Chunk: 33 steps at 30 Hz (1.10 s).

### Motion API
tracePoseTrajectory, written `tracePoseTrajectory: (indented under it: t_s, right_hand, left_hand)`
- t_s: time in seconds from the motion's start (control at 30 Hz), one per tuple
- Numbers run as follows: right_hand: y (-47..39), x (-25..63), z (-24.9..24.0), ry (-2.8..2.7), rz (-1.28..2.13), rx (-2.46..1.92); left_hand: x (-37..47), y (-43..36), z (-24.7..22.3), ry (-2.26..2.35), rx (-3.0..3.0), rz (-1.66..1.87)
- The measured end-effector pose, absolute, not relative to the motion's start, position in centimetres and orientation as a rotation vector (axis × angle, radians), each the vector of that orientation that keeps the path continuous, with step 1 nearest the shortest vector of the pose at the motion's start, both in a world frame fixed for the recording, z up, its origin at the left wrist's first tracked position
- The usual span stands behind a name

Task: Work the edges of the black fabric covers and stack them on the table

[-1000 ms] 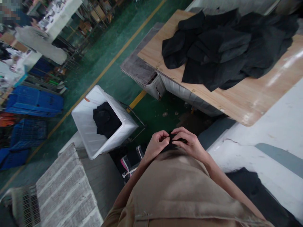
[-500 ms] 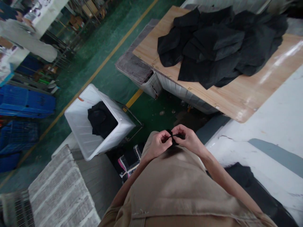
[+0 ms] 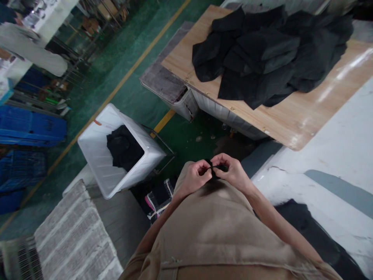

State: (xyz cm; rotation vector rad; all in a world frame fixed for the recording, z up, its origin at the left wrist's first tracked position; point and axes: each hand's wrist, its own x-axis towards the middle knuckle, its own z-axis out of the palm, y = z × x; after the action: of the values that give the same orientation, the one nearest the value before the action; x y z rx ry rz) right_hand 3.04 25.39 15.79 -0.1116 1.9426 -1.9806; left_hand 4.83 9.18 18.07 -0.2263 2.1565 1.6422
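Close in front of my body, my left hand [image 3: 197, 175] and my right hand [image 3: 229, 169] meet fingertip to fingertip. Both pinch a small piece of black fabric [image 3: 215, 175], most of it hidden by the fingers and by the beige clothing [image 3: 215, 229] I wear. To the right, a wooden board [image 3: 279, 130] carries a heap of black cloth pieces [image 3: 262, 58]. On the left a white bin [image 3: 100, 171] stands on a wheeled frame, with black cloth [image 3: 124, 147] inside it.
More black fabric [image 3: 309, 229] lies on the white surface [image 3: 340, 155] at my right. A bundled stack [image 3: 159, 198] sits low beside my left arm, near a grey slatted lid [image 3: 77, 233]. Blue crates [image 3: 32, 124] and a person in light clothing [image 3: 32, 48] are at far left.
The view has shifted very slightly, so the surroundings sit a little further left. Both hands keep the same pinch on the black fabric.
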Motion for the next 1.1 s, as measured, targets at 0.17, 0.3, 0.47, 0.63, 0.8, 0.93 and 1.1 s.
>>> tracePoseTrajectory:
  t_s: [0.17, 0.3, 0.47, 0.63, 0.8, 0.93, 1.1]
  right_hand:
    - [25.1, 3.3, 15.3, 1.920, -2.010, -0.030]
    - [24.9, 3.5, 14.6, 1.863, -2.034, 0.005]
    - [26.3, 3.4, 14.1, 1.822, -2.009, -0.203]
    - [28.5, 3.2, 14.2, 1.816, -1.902, -0.654]
    - [28.2, 3.8, 14.0, 1.988, -1.885, -0.711]
    - [27.2, 4.2, 13.7, 2.011, -1.999, -0.538]
    - [26.3, 4.4, 13.9, 1.956, -2.032, -0.299]
  left_hand:
    - [5.0, 9.3, 17.8, 2.181, -0.208, 1.647]
    - [5.1, 9.2, 17.6, 2.171, -0.209, 1.659]
    - [5.0, 8.8, 17.4, 2.127, -0.244, 1.695]
    - [5.1, 8.7, 17.3, 2.130, -0.233, 1.705]
    - [5.2, 8.9, 17.3, 2.114, -0.255, 1.712]
    - [5.2, 8.9, 17.3, 2.117, -0.249, 1.698]
    - [5.3, 8.6, 17.4, 2.114, -0.208, 1.700]
